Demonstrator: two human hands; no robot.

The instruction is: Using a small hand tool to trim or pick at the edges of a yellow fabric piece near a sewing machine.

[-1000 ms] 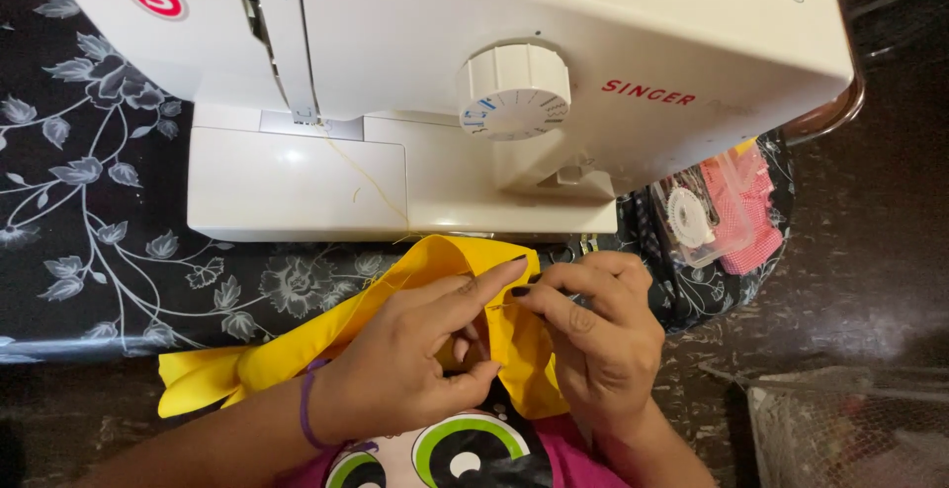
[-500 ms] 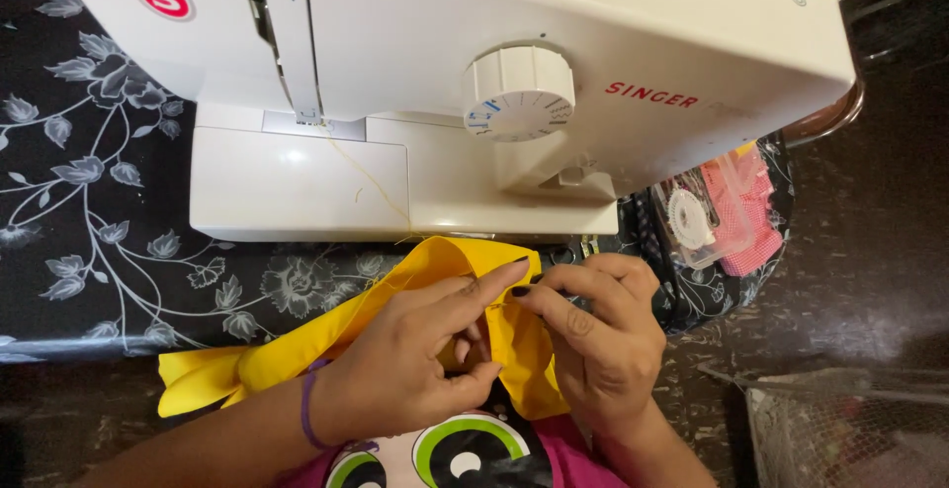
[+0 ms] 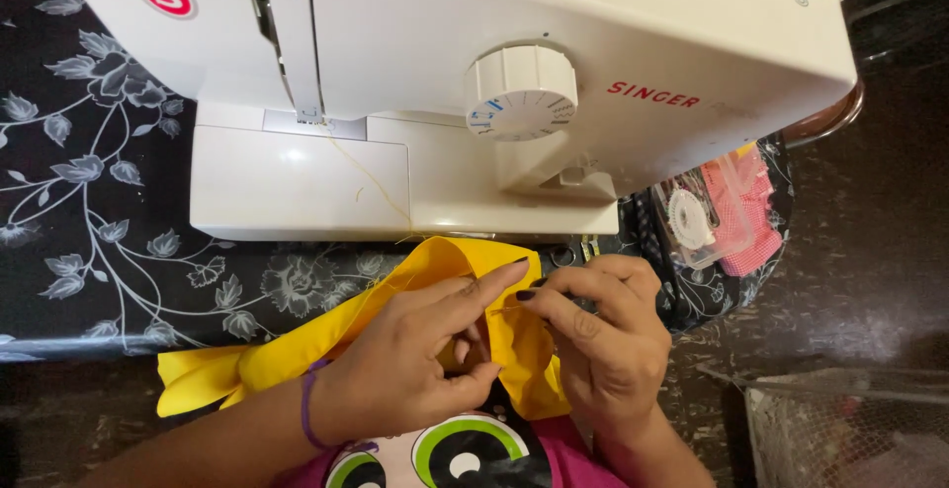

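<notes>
Black cloth with grey flowers (image 3: 109, 201) covers the table, and on it, at the near edge, lies the yellow fabric (image 3: 435, 266) that I am working with. It is folded over, with one end reaching left past my wrist. My left hand (image 3: 415, 369) lies on the fold, first finger stretched flat along it and the thumb pinching the cloth from below; I judge this keeps the fold from opening. My right hand (image 3: 603, 340) pinches the edge of the same fold from the other side, fingertips pressed together, so both hands meet on one small spot. What is between the fingertips I cannot make out; a pin or needle would be too small to see. Behind the fabric stands the white sewing machine (image 3: 445, 73), a thin yellow thread (image 3: 371, 181) running down its front. To the right a clear bag of pink things (image 3: 732, 211) is half hidden under the machine. A wire basket (image 3: 850, 429) is cut off at the corner.
</notes>
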